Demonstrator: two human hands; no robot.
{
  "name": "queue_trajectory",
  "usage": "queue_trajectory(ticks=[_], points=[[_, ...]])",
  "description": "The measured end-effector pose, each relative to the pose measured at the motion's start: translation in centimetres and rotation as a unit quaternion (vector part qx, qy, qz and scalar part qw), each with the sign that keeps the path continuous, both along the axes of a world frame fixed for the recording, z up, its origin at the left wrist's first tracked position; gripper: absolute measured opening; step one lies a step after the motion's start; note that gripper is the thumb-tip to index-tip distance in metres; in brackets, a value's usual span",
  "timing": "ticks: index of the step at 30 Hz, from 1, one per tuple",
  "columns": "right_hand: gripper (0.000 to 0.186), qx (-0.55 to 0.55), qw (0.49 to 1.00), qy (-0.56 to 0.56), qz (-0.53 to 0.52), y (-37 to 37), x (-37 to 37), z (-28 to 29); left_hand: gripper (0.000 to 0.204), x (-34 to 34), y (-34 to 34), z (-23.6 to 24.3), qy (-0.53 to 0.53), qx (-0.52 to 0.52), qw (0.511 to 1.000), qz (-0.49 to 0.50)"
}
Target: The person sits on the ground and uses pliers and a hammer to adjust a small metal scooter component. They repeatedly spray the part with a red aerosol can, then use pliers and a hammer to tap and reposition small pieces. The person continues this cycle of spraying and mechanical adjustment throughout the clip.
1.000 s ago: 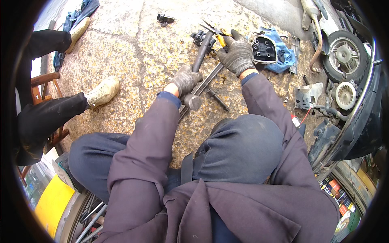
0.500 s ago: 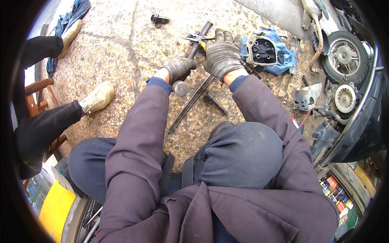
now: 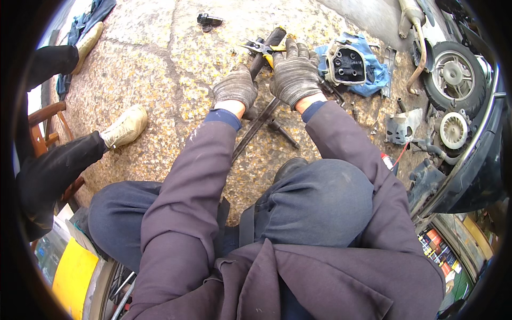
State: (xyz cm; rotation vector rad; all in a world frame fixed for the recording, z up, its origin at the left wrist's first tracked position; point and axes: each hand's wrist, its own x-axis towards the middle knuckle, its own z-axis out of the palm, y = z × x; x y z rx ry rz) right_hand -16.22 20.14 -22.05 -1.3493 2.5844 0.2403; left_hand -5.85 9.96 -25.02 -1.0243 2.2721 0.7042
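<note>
Left gloved hand [image 3: 236, 86] fisted around long dark bar [image 3: 255, 128], steadying it on stone floor [image 3: 149, 80]; right gloved hand [image 3: 294, 74] spread flat, pressing bar's far end beside yellow-handled pliers [image 3: 264, 49]. Cylinder head [image 3: 349, 64] right, on blue rag [image 3: 376, 74].

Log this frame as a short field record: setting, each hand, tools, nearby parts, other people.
setting: stone ground beside a dismantled scooter
left hand: gloved, closed on a long dark metal bar
right hand: gloved, fingers spread over the tools
tools: yellow-handled pliers
nearby parts: engine part on a blue rag; wheel
other people: a person's shoe at left
</note>
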Motion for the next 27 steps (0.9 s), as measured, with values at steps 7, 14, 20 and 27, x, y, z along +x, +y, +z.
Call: queue_trajectory(ticks=[7,14,20,27], points=[[0.058,-0.020,1.000,-0.010,-0.002,-0.2,0.1,-0.1,0.060,-1.1,-1.2,1.6,-0.045,0.000,0.997,-0.059],[0.053,-0.040,0.999,-0.034,0.015,-0.1,-0.1,0.2,0.058,-1.6,-0.8,2.4,-0.045,-0.038,0.998,-0.027],[0.050,-0.069,0.994,-0.077,0.021,-0.1,-0.9,0.5,0.055,-1.8,-1.3,2.5,-0.056,-0.048,0.995,-0.062],[0.051,-0.072,0.990,-0.116,0.038,-0.7,-1.6,1.1,0.055,-1.1,-3.0,2.1,-0.048,-0.016,0.996,-0.071]])
